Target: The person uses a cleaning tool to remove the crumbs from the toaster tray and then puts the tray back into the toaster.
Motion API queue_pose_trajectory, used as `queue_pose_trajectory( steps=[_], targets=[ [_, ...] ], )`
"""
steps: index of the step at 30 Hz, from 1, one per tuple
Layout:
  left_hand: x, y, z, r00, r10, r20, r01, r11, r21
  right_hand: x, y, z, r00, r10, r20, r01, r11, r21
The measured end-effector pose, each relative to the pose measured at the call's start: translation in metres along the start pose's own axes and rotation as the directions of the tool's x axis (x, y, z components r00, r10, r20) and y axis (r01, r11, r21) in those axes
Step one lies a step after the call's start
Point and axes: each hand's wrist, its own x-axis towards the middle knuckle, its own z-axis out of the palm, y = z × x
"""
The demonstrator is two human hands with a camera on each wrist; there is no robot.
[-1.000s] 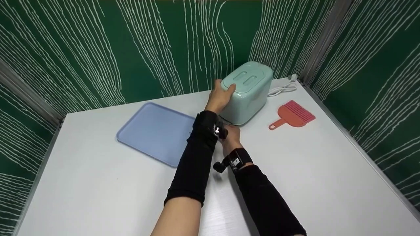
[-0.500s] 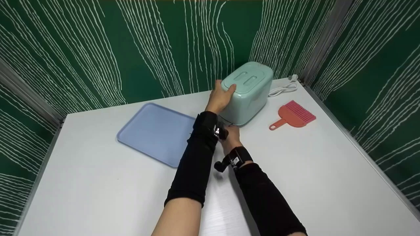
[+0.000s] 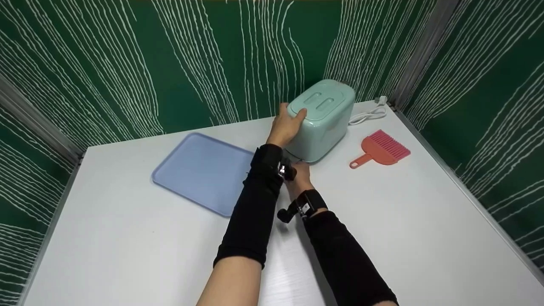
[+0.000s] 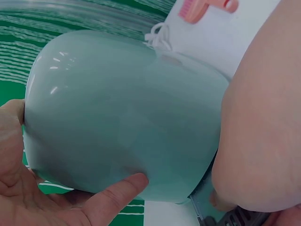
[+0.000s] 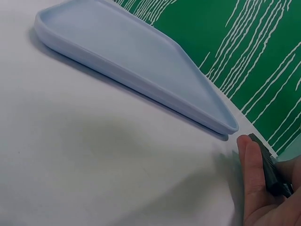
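Observation:
A mint-green toaster (image 3: 325, 131) with a lid on top stands at the back of the table. My left hand (image 3: 285, 127) grips its near upper left end, thumb at the lid's edge; in the left wrist view the thumb (image 4: 117, 195) presses the glossy side. Low at the toaster's near end is my right hand (image 3: 301, 175), partly hidden behind the left wrist's camera. The right wrist view shows its fingers and thumb pinching a dark flat piece (image 5: 269, 169). In the left wrist view, dark slots (image 4: 242, 217) show beside that hand, under the toaster's base.
A light blue tray (image 3: 204, 170) lies left of the toaster, partly behind the left forearm. To the right is an orange brush (image 3: 378, 151) with pink bristles. A white cord with plug (image 3: 369, 115) lies behind it. Green walls (image 3: 191, 63) with white streaks border the table.
Both hands keep their places at the toaster. The whole head view has shifted very slightly; nothing else visibly differs.

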Motion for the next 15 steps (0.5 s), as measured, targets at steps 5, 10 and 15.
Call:
queue_pose_trajectory(
  steps=[5,10,15],
  targets=[
    [-0.0003,0.0001,0.0001,1.000,-0.006,0.005,0.006,1.000,0.002,-0.0005,0.0006,0.0006,1.000,0.018,0.023,-0.020,0.997,0.075],
    [-0.0005,-0.0002,0.0004,1.000,0.015,-0.009,-0.015,1.000,0.008,-0.0004,0.0031,0.0019,0.998,-0.030,0.058,0.018,0.981,0.195],
    [-0.0008,0.0001,0.0008,1.000,0.020,-0.020,-0.020,1.000,0.012,-0.0020,0.0047,0.0012,0.995,-0.029,0.094,0.016,0.991,0.135]
  ],
)
